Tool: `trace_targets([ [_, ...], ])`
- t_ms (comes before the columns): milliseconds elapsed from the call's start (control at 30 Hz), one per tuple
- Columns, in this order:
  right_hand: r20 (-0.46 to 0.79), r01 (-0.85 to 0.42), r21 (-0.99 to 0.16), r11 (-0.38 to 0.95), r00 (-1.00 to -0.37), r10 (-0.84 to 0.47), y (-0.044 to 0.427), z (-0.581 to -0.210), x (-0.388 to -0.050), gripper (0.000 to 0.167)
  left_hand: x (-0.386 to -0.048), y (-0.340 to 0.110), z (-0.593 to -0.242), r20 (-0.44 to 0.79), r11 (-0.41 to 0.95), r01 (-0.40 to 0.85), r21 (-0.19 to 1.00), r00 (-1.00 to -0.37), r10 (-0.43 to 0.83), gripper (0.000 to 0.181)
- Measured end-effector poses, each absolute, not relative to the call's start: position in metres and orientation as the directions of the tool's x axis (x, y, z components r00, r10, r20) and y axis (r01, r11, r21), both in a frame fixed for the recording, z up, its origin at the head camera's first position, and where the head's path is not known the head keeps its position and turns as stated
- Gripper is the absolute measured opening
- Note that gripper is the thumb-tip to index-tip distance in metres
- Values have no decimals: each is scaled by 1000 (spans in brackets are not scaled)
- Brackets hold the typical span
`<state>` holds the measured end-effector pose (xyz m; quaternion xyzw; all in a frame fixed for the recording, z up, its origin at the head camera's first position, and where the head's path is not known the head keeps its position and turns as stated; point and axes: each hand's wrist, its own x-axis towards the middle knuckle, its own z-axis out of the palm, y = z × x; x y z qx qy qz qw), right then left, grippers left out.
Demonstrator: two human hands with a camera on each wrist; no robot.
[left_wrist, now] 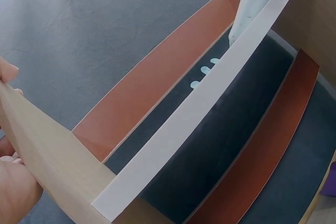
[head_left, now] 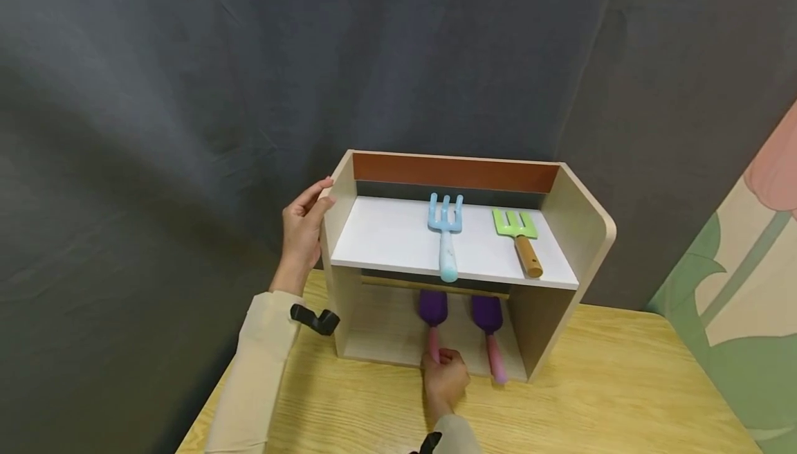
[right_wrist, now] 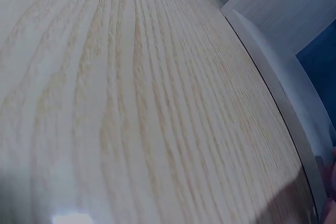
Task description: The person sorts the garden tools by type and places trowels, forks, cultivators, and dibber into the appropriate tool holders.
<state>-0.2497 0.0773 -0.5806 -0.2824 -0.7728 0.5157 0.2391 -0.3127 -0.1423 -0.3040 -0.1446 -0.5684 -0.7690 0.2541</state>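
A small two-level wooden shelf (head_left: 454, 176) stands on the table. My left hand (head_left: 303, 225) grips the front edge of its left side panel; in the left wrist view part of the hand (left_wrist: 18, 187) shows beside that panel. My right hand (head_left: 445, 378) pinches the pink handle of a purple trowel (head_left: 433, 307) on the lower level. A second purple trowel (head_left: 488, 313) lies to its right, its handle jutting past the front edge. On the white upper board (head_left: 386, 232) lie a light blue hand fork (head_left: 445, 222) and a green hand fork (head_left: 515, 224) with a wooden handle.
The wood-grain table (head_left: 610, 385) extends right and in front of the shelf. Behind hangs a dark grey curtain (head_left: 218, 94). At the far right is a panel with a painted flower (head_left: 747, 281). The right wrist view shows mostly tabletop (right_wrist: 131, 103) and the shelf's lower edge.
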Motion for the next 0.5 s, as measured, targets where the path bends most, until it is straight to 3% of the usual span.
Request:
trace_targets([
  [500,115,156,-929,336,-740,663,80,-581,-253,22,-315,-139,-306,523,-233,573,786,-817,-243,35],
])
